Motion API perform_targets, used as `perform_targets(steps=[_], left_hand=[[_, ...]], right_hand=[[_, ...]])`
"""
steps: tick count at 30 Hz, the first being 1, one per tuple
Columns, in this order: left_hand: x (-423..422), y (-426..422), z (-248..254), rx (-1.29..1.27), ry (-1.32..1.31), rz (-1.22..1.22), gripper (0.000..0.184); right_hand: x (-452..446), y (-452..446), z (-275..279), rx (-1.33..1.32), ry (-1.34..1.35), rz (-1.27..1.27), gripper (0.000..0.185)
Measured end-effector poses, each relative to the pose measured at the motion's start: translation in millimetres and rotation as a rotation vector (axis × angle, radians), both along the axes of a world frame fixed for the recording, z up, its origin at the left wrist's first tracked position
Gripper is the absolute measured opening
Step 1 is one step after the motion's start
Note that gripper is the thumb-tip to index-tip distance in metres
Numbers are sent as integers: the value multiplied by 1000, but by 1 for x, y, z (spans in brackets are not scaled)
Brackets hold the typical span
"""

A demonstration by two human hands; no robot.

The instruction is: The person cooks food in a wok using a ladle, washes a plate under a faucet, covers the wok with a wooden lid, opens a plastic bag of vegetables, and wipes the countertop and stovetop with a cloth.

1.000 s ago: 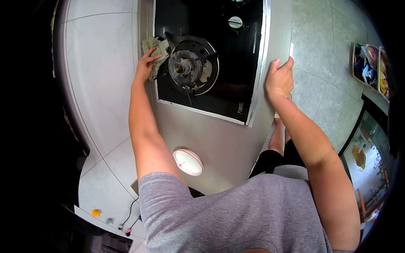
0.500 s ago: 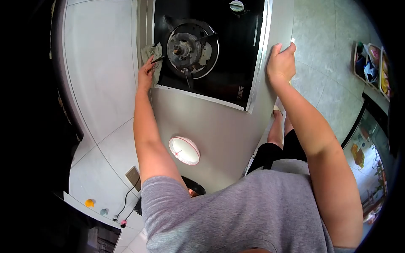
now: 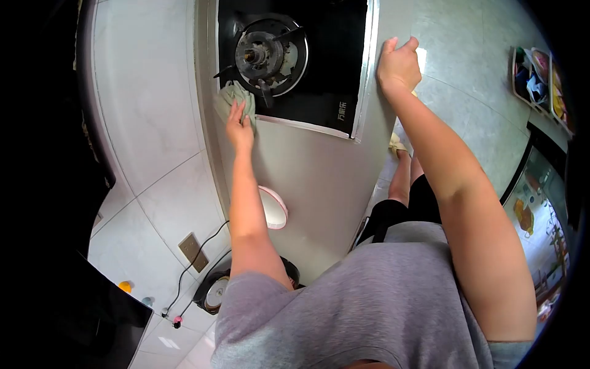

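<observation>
My left hand (image 3: 240, 130) presses a pale grey-green cloth (image 3: 236, 93) onto the near left corner of the black glass gas stove (image 3: 335, 67). Its fingers are bent over the cloth, which bunches up beneath them. Just beyond the cloth is the round burner (image 3: 261, 54), with dark pan supports and flaking, stained metal. At the other side, my right hand (image 3: 400, 66) is closed around the outer edge of the grey countertop (image 3: 319, 178), its underside fingers hidden. A white bowl with a pink rim (image 3: 275, 210) stands on the counter, partly behind my left forearm.
White wall tiles (image 3: 144, 92) run along the left, with a socket (image 3: 193, 252) and black cords. A dark round appliance (image 3: 212, 295) sits by my left elbow. To the right, a basket of items (image 3: 531, 80) stands over the tiled floor (image 3: 458, 61).
My left hand has slid the cloth from the stove's left side toward me, to its near corner. One pan support now points left over the cloth. My right hand stays on the counter edge.
</observation>
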State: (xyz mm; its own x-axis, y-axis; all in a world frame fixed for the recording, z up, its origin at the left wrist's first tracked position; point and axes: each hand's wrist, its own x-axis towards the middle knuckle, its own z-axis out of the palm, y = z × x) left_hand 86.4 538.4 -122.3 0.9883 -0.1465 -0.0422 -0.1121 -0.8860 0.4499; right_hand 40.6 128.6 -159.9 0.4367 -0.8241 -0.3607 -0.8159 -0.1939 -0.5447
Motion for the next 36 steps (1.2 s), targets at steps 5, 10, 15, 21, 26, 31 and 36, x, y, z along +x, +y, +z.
perform_targets(steps=[5,10,15,21,26,31,36], left_hand=[[-70,-41,-11,-52,-65,8,48],[-124,-93,-12,-42,-57,-127,44],[-153,-165,9,131,-65,-298,50],[-122,-207,-1,158,-28,-563,62],[-104,-247,-1,5,30,-548,80],[-77,-308,-5,153,15,-653,84],[-24,-409,-17,101,-101,-677,83]], right_hand=[[0,2,-6,-51,-13,-14,53],[0,2,-5,-94,-32,-33,50],[-2,1,-6,-100,-45,-24,48],[-3,-2,-11,-60,-92,-54,46],[-10,-7,-21,56,-235,-67,50],[-30,-30,-75,124,-626,-6,55],[-103,-99,-76,941,-497,-76,40]])
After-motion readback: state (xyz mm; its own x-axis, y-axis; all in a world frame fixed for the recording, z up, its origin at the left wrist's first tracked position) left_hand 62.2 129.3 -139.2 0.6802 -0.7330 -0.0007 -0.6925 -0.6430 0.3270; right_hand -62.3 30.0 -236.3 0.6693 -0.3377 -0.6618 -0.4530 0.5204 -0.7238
